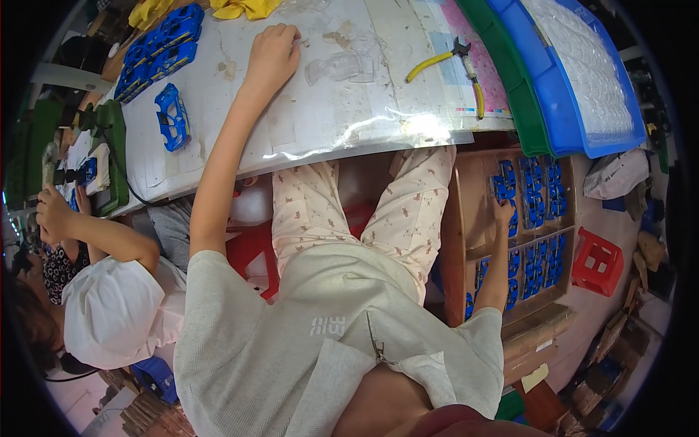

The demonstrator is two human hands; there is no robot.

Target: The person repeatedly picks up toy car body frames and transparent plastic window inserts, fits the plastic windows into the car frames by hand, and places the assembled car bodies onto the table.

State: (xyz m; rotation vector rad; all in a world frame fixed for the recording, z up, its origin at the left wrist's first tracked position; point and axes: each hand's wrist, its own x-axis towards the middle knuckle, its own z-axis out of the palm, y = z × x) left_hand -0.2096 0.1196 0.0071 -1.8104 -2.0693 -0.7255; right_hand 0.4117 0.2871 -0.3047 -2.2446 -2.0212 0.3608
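My left hand (273, 57) lies on the white-topped table with its fingers curled in. Whatever they may hold is hidden. Just right of it is a clear plastic piece (340, 68), shaped like a moulded window part. Down at my right side, my right hand (503, 211) reaches into a divided cardboard box (475, 211) and has its fingers closed on a blue toy car body (502, 183). More blue car bodies (533, 191) stand in rows in the box's compartments. A single blue car body (172, 118) sits at the table's left.
Grouped blue car bodies (156, 51) and yellow cloth (244, 7) occupy the far left. Yellow-handled cutters (429, 65) lie on the right. Beyond are a green tray (502, 69) and a blue crate (542, 80) of clear parts (590, 73). A co-worker (116, 306) sits left; a red stool (598, 262) stands right.
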